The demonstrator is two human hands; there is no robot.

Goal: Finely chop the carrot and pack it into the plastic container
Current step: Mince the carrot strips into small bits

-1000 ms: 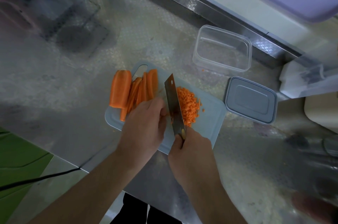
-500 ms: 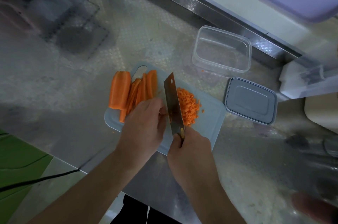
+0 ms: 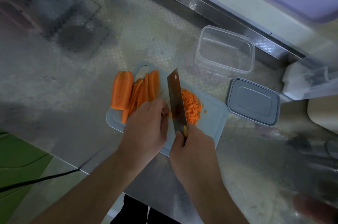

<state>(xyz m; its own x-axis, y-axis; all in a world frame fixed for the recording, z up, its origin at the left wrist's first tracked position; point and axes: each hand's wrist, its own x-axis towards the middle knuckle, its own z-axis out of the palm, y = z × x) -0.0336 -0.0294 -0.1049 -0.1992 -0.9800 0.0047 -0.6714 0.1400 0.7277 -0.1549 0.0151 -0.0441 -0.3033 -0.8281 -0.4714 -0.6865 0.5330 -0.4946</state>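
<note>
A pale blue cutting board [image 3: 212,121] lies on the steel counter. On its left lie a thick carrot piece [image 3: 121,93] and several carrot strips [image 3: 144,92]. My left hand [image 3: 146,128] presses down on the near ends of the strips, fingers curled beside the blade. My right hand [image 3: 192,148] grips the handle of a cleaver [image 3: 176,99], whose blade stands edge-down on the board. A heap of finely chopped carrot [image 3: 192,106] sits right of the blade. The clear plastic container [image 3: 225,50] stands empty behind the board.
The container's grey lid [image 3: 254,101] lies right of the board. A raised steel ledge [image 3: 182,0] runs along the back. A white box [image 3: 309,81] and a beige object [image 3: 323,114] stand at the far right. A black cable [image 3: 36,180] crosses the counter's near-left edge.
The cleaver has kept chopping in place, its blade shifting slightly left toward my left hand. The chopped heap has grown a little. My left hand stays on the strips.
</note>
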